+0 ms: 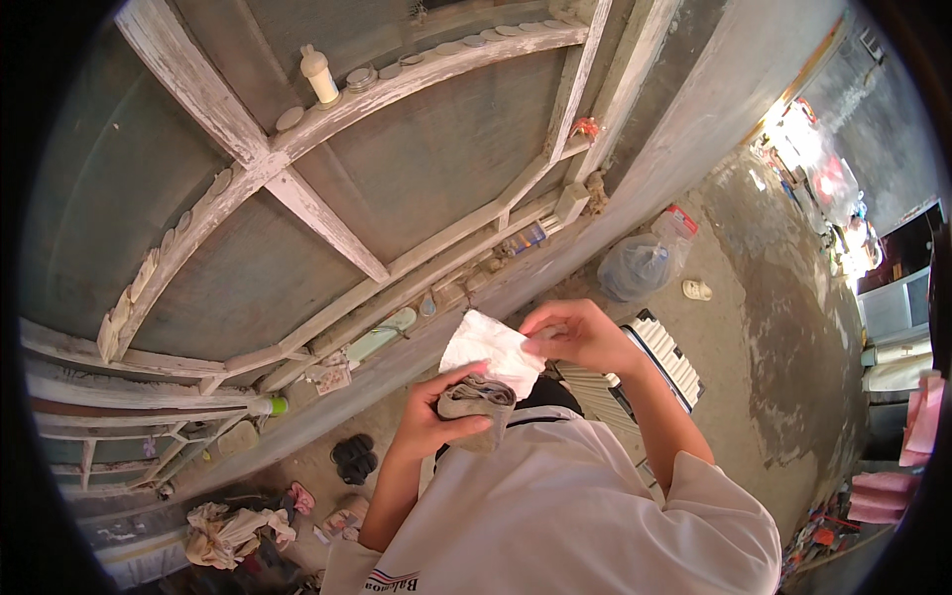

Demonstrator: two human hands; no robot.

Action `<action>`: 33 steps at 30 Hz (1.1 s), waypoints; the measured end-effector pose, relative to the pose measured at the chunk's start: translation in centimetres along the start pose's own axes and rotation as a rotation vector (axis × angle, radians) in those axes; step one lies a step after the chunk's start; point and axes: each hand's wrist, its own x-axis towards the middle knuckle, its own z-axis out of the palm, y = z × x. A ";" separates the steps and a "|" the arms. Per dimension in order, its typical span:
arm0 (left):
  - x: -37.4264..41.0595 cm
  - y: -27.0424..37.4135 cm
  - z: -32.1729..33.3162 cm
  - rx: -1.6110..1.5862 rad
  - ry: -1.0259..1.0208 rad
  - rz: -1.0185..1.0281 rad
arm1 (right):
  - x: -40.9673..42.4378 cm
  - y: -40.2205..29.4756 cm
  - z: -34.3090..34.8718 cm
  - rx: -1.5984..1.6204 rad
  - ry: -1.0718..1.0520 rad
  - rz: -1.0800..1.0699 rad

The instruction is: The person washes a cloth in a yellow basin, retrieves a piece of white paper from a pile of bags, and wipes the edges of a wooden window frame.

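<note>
My left hand (pixel 440 416) grips a rolled grey-brown cloth (pixel 480 409), with its folds facing up. A white, crumpled sheet (pixel 492 348), paper or thin cloth, lies just beyond the roll, and a left finger touches its lower edge. At the sheet's right corner, my right hand (pixel 576 338) pinches it between thumb and fingers. Both hands are in front of my shirt, beside the window ledge.
A weathered window frame (pixel 327 145) holds a bottle (pixel 320 74) and several discs. Below runs a cluttered sill with a green tray (pixel 383 335). On the floor are a ribbed suitcase (pixel 666 357), a plastic bag (pixel 636 264), black slippers (pixel 354 459) and heaped clothes (pixel 230 532).
</note>
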 end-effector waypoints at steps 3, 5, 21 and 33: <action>-0.3 -0.4 -0.3 -0.016 0.029 0.000 | 0.1 0.4 -0.3 -0.070 0.132 -0.025; -0.3 -0.4 -0.4 -0.016 0.047 0.000 | 0.3 0.9 -0.4 -0.146 0.192 -0.036; -0.1 -1.8 1.0 -0.046 0.007 -0.060 | 0.2 -2.8 3.0 0.061 0.081 -0.161; -0.6 -2.6 0.4 -0.156 -0.027 -0.050 | -0.3 0.3 -0.1 0.029 -0.190 -0.227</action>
